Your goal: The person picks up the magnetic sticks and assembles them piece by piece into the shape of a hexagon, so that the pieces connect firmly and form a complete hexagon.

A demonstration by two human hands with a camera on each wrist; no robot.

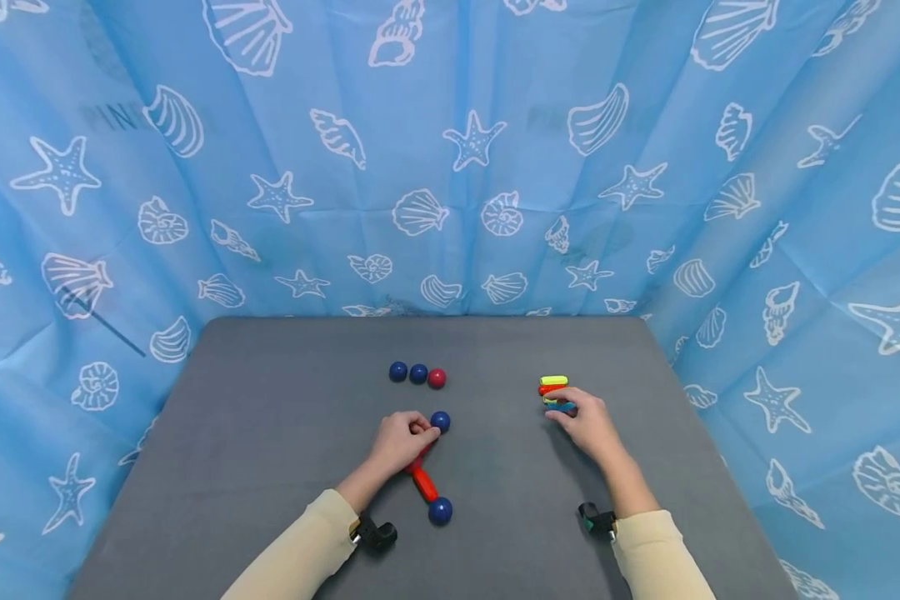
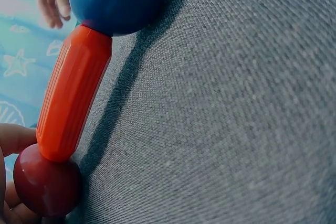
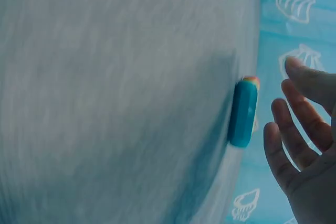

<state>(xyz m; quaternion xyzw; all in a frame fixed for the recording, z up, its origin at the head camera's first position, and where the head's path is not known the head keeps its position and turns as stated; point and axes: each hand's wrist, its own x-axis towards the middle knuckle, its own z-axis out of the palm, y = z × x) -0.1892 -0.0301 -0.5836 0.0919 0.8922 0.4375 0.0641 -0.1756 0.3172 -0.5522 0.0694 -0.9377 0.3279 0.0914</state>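
Note:
My left hand [image 1: 399, 442] grips a toy piece built from balls and rods, its fingers curled near the upper blue ball [image 1: 440, 421]. A red rod [image 1: 423, 483] runs from beneath the hand to a lower blue ball [image 1: 440, 511]. In the left wrist view, fingers sit around a dark red ball [image 2: 48, 182] at the end of the red rod [image 2: 76, 93]. My right hand [image 1: 588, 425] hovers over a small group of rods, thumb and fingers spread. Nearest it is a blue rod [image 3: 243, 114], apart from the fingers in the right wrist view.
Two loose blue balls [image 1: 398, 372] and a red ball [image 1: 437, 378] line up farther back on the grey table [image 1: 285, 392]. Beyond the blue rod lie a yellow rod [image 1: 553, 380] and a red rod [image 1: 552, 389]. A blue shell-print curtain [image 1: 420, 267] hangs behind.

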